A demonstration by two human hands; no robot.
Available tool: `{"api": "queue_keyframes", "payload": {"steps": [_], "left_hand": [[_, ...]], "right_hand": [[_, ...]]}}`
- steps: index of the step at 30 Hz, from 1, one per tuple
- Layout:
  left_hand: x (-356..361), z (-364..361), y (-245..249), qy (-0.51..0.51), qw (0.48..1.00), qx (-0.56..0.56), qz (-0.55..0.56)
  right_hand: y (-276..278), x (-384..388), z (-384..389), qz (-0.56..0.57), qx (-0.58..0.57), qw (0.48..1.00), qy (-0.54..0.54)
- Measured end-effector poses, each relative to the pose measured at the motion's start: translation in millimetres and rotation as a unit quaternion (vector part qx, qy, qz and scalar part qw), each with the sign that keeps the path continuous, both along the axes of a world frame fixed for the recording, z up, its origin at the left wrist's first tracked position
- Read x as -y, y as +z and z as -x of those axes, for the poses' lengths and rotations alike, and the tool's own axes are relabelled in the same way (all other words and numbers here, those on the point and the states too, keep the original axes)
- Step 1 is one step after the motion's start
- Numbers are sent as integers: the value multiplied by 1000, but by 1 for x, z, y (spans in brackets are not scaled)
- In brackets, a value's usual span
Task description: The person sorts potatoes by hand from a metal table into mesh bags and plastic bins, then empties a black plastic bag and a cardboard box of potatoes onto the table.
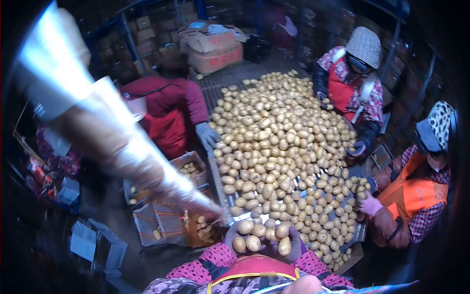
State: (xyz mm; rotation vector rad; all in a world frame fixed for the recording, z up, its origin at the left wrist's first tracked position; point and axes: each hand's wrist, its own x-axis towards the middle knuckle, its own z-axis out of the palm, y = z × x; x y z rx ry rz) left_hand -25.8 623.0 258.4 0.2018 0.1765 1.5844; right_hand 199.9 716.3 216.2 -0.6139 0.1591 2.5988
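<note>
Close to my body, at the lower middle of the head view, both gloved hands cup a cluster of several potatoes (pixel 253 243). My left hand (pixel 229 237) is curled around the left side of the cluster, its fingers partly hidden beneath it. My right hand (pixel 295 248) closes round the right side, against a longish potato (pixel 284 246). Just beyond my hands, a large heap of potatoes (pixel 274 132) covers the sorting table (pixel 214 171), thinning towards its near edge.
Left of the table stand crates (pixel 145 226) holding some potatoes. A blurred, pale tube-like object (pixel 132 147) crosses the left side. Co-workers stand at left (pixel 166 108) and right (pixel 355 83), including one in an orange vest (pixel 413 188). A carton (pixel 215 51) sits at the far end.
</note>
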Motion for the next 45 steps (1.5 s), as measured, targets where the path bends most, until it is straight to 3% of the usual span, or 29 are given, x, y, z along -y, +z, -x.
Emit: {"api": "queue_keyframes", "payload": {"steps": [2, 4, 5, 8, 10, 12, 13, 14, 16, 18, 20, 22, 25, 30, 31, 35, 39, 42, 44, 45], "left_hand": [[20, 24, -2, -39, 993, 108, 22], [35, 44, -15, 2, 992, 91, 86], [42, 52, -23, 26, 990, 84, 110], [64, 71, -48, 100, 978, 86, 164], [76, 84, -62, 143, 968, 98, 183], [89, 97, -74, 180, 957, 105, 201], [93, 103, -83, 197, 952, 108, 209], [98, 112, -88, 211, 947, 114, 216], [106, 129, -96, 237, 937, 120, 226], [111, 143, -103, 257, 928, 125, 238], [118, 153, -105, 276, 919, 132, 250], [127, 160, -108, 292, 907, 140, 269], [143, 171, -113, 314, 894, 148, 285], [167, 178, -123, 329, 878, 161, 309], [173, 178, -124, 329, 877, 160, 311], [197, 180, -127, 330, 873, 167, 318], [213, 191, -125, 308, 883, 166, 314], [216, 206, -126, 272, 908, 166, 273], [210, 223, -134, 222, 937, 178, 203], [205, 235, -137, 184, 954, 187, 144]], "right_hand": [[8, 8, 21, -53, 53, 996, 52], [41, 26, 50, -179, 142, 969, 94], [56, 27, 62, -119, 92, 981, 122], [67, 50, 89, -244, 157, 944, 159], [64, 55, 107, -217, 132, 951, 177], [69, 60, 126, -99, 104, 970, 198], [35, 66, 130, -152, 74, 970, 174], [47, 65, 146, -208, 96, 952, 205], [59, 72, 179, -394, 243, 863, 201], [61, 76, 203, -219, 178, 942, 182], [68, 85, 223, -269, 157, 935, 170], [52, 80, 237, -137, 149, 960, 193], [54, 97, 260, -194, 90, 959, 184], [37, 109, 273, -142, 73, 962, 222], [37, 109, 271, -96, 119, 962, 226], [19, 106, 271, -91, 40, 969, 224], [-11, 94, 264, -99, 85, 954, 270], [24, 96, 283, -98, 201, 936, 270], [33, 102, 286, -170, 156, 939, 255], [31, 100, 286, -144, 129, 945, 263]]}}
